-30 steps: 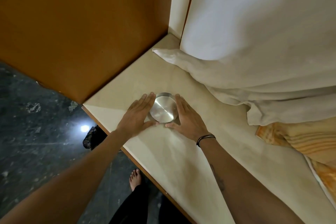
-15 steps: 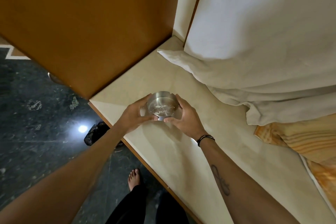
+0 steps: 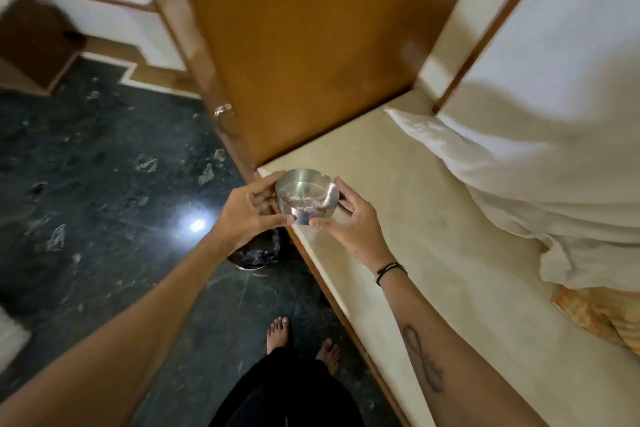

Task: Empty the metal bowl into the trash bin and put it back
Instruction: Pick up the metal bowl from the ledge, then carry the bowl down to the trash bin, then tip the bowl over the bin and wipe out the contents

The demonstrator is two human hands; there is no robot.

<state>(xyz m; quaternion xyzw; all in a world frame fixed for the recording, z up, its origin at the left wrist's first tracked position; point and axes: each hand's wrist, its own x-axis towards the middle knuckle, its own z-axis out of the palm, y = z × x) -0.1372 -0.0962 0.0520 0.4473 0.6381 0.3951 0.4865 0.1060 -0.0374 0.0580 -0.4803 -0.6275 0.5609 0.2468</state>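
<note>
A small round metal bowl [image 3: 306, 195] with pale crumbs or ash inside is held in the air between both hands, just over the near corner of the cream ledge [image 3: 408, 225]. My left hand [image 3: 248, 210] grips its left side and bottom. On its right side sits my right hand [image 3: 349, 220], thumb under the base. Below my left wrist, on the dark floor, stands a trash bin [image 3: 258, 255] lined with a black bag, mostly hidden by my arm.
A brown wooden door [image 3: 311, 45] with a metal handle [image 3: 223, 112] stands behind the bowl. White bedding [image 3: 526, 163] and an orange striped cloth [image 3: 595, 315] lie on the right. My bare feet [image 3: 301, 340] stand on the dark green marble floor [image 3: 86, 184].
Both hands closed on the bowl, lifted it off the ledge and brought it toward the ledge's corner. The view swung left, showing more floor.
</note>
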